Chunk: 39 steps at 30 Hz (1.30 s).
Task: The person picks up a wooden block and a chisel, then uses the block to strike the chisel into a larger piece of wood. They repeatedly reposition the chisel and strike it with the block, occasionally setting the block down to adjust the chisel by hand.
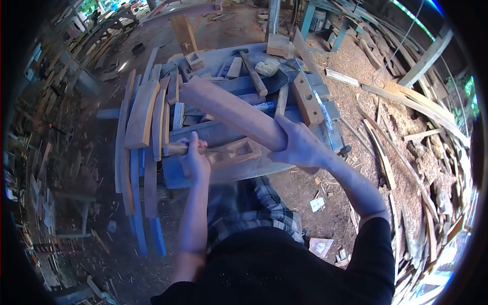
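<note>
Plank (231,114): long, pale, rounded edges. It runs from approx. 11 o'clock down to frame centre, lower end over the workbench (203,133).

1. R hand (300,147): fully closed round the Plank's near end, thumb on top, holding it raised at a slant.
2. L hand (194,160): fist closed on the handle of a wooden plane (239,151). The plane body has a rectangular slot and lies just under the Plank's near end; I can't tell if they touch.
3. Step in hand, my est.: shaping the Plank, with the plane being set to it. Next move calls for a firm R-hand brace and the plane sole flat on the wood.

Count:
- Plank in hand: 1
- plane: 1
- hammer (252,72): 1, at 12 o'clock on the bench
- curved slats (142,114): at least 5, at 9 o'clock; they overlap, so exact no. unreadable
- hands: 2, both mine

Shavings (422,152) cover the ground at 3 o'clock.
</note>
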Motion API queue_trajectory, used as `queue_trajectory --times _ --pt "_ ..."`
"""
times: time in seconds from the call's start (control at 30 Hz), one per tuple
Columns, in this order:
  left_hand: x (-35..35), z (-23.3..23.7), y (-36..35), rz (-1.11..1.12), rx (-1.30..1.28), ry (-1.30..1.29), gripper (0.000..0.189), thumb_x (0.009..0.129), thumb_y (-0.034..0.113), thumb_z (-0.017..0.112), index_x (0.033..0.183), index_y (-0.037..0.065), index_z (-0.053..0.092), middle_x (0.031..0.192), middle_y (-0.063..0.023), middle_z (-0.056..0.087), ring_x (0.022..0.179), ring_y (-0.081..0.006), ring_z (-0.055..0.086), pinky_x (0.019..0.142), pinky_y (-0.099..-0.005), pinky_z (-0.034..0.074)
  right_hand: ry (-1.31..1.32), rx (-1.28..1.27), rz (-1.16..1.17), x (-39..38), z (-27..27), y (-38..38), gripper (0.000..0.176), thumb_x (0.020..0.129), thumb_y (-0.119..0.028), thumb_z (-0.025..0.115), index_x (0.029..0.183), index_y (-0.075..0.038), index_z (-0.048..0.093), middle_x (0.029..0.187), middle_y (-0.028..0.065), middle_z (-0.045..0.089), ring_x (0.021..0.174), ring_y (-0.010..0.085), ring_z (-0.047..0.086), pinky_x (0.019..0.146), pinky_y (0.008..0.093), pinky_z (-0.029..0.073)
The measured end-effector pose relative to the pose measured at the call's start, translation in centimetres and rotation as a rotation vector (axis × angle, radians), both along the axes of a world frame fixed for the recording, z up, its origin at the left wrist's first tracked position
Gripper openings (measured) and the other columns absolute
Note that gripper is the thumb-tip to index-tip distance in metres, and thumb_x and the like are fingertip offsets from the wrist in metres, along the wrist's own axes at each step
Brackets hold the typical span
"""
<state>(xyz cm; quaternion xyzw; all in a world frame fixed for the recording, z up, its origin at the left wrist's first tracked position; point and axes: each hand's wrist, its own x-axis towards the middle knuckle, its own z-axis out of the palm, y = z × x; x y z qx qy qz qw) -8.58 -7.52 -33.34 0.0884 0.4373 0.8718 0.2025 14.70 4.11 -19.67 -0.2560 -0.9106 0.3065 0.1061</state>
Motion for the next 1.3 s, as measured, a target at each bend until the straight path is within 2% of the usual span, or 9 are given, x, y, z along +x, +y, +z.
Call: queue_trajectory --times 0.17,0.43,0.67,0.8,0.93,1.03,1.1,1.2,1.3 --pt "-0.1 0.9 -1.4 0.01 0.14 -0.001 0.025 0.088 0.006 0.068 0.089 0.011 0.043 0.067 -0.0014 0.049 0.06 -0.0132 0.052 0.065 -0.0324 0.048 0.045 -0.079 -0.044 1.4 -0.8 -0.8 0.061 0.063 -0.022 0.081 0.11 0.002 0.05 0.088 0.0193 0.062 0.081 0.0283 0.065 0.074 0.0373 0.05" --pt "3.9 1.9 1.0 -0.114 -0.024 0.165 0.03 0.086 0.019 0.073 0.089 0.012 0.044 0.08 0.0004 0.053 0.069 -0.0106 0.056 0.067 -0.0275 0.05 0.035 -0.065 -0.13 2.6 -1.1 -0.9 0.066 0.065 -0.025 0.082 0.114 0.002 0.048 0.088 0.0193 0.061 0.081 0.0297 0.065 0.074 0.0372 0.049" --pt "6.1 2.0 2.6 -0.115 -0.059 0.21 0.027 0.088 0.013 0.071 0.089 0.012 0.044 0.073 0.0023 0.05 0.064 -0.0087 0.053 0.062 -0.0264 0.047 0.091 0.012 -0.152 4.6 -1.5 -1.3 0.067 0.064 -0.026 0.082 0.114 0.003 0.048 0.088 0.018 0.061 0.079 0.0282 0.064 0.072 0.0373 0.049" --pt "7.8 2.2 3.5 -0.087 -0.262 0.518 0.025 0.087 0.017 0.072 0.085 0.011 0.048 0.073 0.0019 0.051 0.064 -0.007 0.052 0.061 -0.0247 0.045 0.046 -0.003 -0.21 5.7 -0.9 -1.3 0.068 0.064 -0.022 0.081 0.116 0.003 0.047 0.089 0.0156 0.06 0.076 0.025 0.061 0.073 0.0361 0.049" --pt "11.0 2.6 5.2 -0.011 -0.199 0.678 0.025 0.083 0.016 0.075 0.079 0.009 0.052 0.068 0.002 0.049 0.062 -0.0075 0.05 0.057 -0.0267 0.042 0.405 -0.076 -0.463 5.9 1.4 -4.1 0.063 0.062 -0.016 0.079 0.113 0.0 0.046 0.088 0.011 0.057 0.078 0.0191 0.056 0.07 0.0332 0.047" --pt "11.5 1.7 6.3 0.078 -0.17 0.697 0.021 0.079 0.01 0.074 0.08 0.008 0.053 0.065 -0.0022 0.051 0.059 -0.0131 0.053 0.055 -0.0293 0.041 0.443 -0.032 -0.55 7.8 -0.1 -5.5 0.069 0.063 -0.014 0.078 0.119 0.0 0.04 0.085 0.0062 0.053 0.077 0.0144 0.054 0.066 0.0333 0.046" --pt "11.6 1.7 6.4 0.032 -0.148 0.668 0.023 0.068 0.001 0.069 0.08 0.007 0.05 0.073 -0.0131 0.053 0.069 -0.0354 0.056 0.061 -0.0392 0.042 0.254 0.009 -0.469 7.5 -0.8 -5.3 0.068 0.062 -0.014 0.079 0.117 0.001 0.041 0.08 0.0066 0.053 0.071 0.0158 0.054 0.062 0.0343 0.045" --pt "11.5 1.8 6.5 0.011 -0.244 0.686 0.024 0.068 0.001 0.069 0.082 0.006 0.05 0.076 -0.0143 0.054 0.074 -0.037 0.056 0.063 -0.0423 0.042 -0.009 0.014 -0.452 7.4 -1.4 -5.4 0.064 0.062 -0.015 0.079 0.114 0.003 0.047 0.089 0.0114 0.058 0.073 0.0213 0.056 0.064 0.0368 0.047" --pt "11.1 1.8 6.3 0.008 -0.191 0.687 0.025 0.067 0.002 0.069 0.082 0.006 0.049 0.076 -0.0136 0.054 0.076 -0.0361 0.057 0.064 -0.044 0.042 0.306 -0.009 -0.552 7.9 -0.6 -6.2 0.086 0.063 -0.013 0.079 0.135 0.006 0.034 0.106 0.0132 0.054 0.087 0.0227 0.055 0.075 0.0367 0.046"
